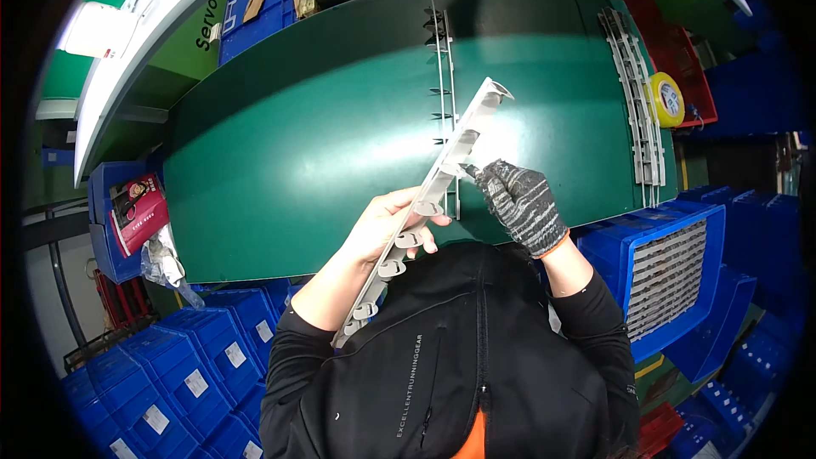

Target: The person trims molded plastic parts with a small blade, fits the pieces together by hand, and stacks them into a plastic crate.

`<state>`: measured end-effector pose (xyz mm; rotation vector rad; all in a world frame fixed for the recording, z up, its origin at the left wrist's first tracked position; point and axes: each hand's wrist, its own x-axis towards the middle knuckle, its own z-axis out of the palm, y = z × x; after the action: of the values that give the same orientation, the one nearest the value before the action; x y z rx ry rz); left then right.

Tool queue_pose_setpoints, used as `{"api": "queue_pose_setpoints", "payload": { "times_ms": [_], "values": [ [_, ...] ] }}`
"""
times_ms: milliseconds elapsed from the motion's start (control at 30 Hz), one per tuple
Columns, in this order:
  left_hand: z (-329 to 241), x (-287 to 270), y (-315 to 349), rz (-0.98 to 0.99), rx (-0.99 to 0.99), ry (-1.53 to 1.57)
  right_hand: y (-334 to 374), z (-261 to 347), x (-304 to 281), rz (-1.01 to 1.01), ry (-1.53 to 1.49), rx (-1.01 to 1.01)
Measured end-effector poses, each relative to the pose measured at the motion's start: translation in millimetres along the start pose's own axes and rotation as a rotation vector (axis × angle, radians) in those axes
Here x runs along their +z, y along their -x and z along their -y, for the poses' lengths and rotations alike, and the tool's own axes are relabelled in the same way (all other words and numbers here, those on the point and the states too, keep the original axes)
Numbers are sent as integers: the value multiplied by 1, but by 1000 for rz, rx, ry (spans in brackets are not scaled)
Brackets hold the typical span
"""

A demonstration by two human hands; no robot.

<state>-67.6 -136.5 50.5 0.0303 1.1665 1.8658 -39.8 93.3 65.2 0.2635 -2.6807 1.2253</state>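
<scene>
My bare left hand (395, 225) is wrapped round a long, light grey slotted strip (461, 143) with curved tabs along one side. The strip slants from near my left forearm up over the table. Beside its upper half is my right hand (517, 204), in a grey and black knitted glove with an orange cuff. The gloved fingers are pinched together close to one of the tabs; whatever is between them is hidden. Beyond the strip, another thin rail with dark clips (445, 76) lies on the green table (297, 144).
Several grey strips (633, 102) lie along the table's right end, beside a yellow tape roll (667, 99) and a red bin (671, 34). A blue crate of stacked strips (667, 276) stands at lower right. Stacked blue crates (183, 357) fill the lower left.
</scene>
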Motion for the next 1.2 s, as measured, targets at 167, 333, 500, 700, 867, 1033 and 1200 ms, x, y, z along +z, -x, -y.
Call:
{"api": "queue_pose_setpoints", "payload": {
  "times_ms": [167,333,500,700,867,1033,1200],
  "values": [
    [-4,9,-2,-58,-9,-5,6,8,-3,-164,-241,181],
    [-4,10,-3,-101,-3,33,18,-1,2,-136,-133,61],
    [-3,7,-5,-59,11,37,12,16,0,-56,30,-14],
    [-1,7,-6,-27,42,74,10,21,8,-13,-8,125],
    [-3,7,-6,-10,20,101,7,18,8,-15,33,121],
    [-3,3,-5,10,0,118,5,8,-2,-169,-76,147],
    [3,7,-16,95,-107,247,9,-16,11,-39,-1590,570]
  ]
}}
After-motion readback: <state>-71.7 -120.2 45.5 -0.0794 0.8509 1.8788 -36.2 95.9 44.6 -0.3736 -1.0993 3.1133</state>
